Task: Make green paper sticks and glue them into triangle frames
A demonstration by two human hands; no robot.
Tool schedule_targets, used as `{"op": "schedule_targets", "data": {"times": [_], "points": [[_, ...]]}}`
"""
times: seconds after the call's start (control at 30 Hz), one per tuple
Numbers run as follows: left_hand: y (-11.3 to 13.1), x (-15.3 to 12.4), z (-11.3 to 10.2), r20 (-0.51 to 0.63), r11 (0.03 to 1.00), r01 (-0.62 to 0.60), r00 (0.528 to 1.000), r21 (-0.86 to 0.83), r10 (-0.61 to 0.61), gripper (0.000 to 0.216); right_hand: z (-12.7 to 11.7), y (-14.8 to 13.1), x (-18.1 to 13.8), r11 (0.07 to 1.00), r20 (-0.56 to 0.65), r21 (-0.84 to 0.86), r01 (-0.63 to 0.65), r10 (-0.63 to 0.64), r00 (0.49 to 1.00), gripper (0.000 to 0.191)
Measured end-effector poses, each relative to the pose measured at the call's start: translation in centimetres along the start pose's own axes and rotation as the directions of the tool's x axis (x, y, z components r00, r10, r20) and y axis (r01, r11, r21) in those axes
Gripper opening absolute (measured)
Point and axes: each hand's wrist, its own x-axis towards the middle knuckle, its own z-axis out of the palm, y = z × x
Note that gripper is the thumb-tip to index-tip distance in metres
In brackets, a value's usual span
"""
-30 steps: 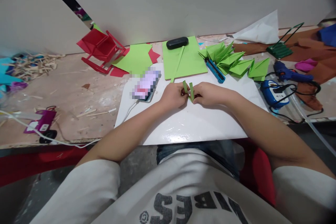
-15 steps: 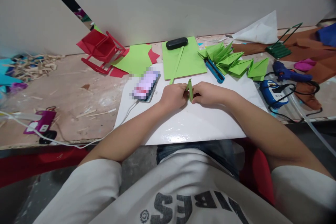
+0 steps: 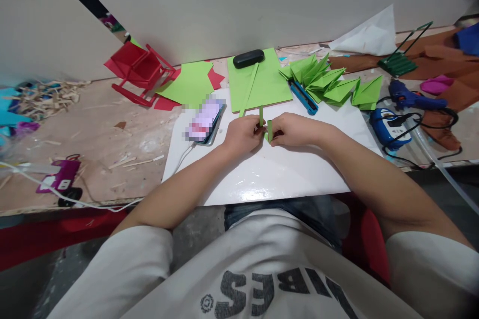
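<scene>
Both hands work close together over a white board [image 3: 239, 172]. My left hand [image 3: 243, 134] pinches one end of a narrow green paper strip [image 3: 270, 130], which stands up between the hands. Its other end is pinched by my right hand [image 3: 288, 129]. The strip is bent, with upright parts on either side of a small gap; my fingers hide some of it. Just beyond the left hand, a longer green strip [image 3: 249, 90] lies across a stack of green paper [image 3: 277, 84]. A blue utility knife [image 3: 304, 97] rests beside the folded green paper pieces [image 3: 318, 77].
To the left are a phone [image 3: 205, 119] with a white cable, a red paper rocking chair [image 3: 136, 72] and a purple glue gun [image 3: 62, 174]. A black case [image 3: 248, 59] lies on the green stack. A blue glue gun [image 3: 415, 95] and a blue power strip [image 3: 389, 127] sit at right.
The green strip, earlier pressed into a narrow peak between my fingers, is now spread into two upright parts with a gap. The view has shifted slightly.
</scene>
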Motion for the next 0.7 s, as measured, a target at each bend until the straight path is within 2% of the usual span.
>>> {"op": "schedule_targets", "data": {"times": [0.17, 0.5, 0.7], "points": [[0.0, 0.2, -0.3, -0.021, 0.990, 0.096, 0.995, -0.107, -0.099, 0.032, -0.2, -0.4, -0.1, 0.997, 0.022, -0.065, -0.038, 0.040, 0.999, 0.005], [-0.2, 0.0, -1.0, 0.011, 0.896, 0.187, 0.980, -0.404, -0.199, 0.031, -0.6, -0.6, -0.4, 0.998, 0.062, -0.042, -0.047, 0.049, 0.997, 0.008], [-0.1, 0.0, -1.4, 0.041, 0.903, 0.223, 0.974, -0.368, -0.224, 0.026, -0.8, -0.8, -0.5, 0.997, 0.080, -0.058, -0.052, 0.057, 0.995, 0.007]]}}
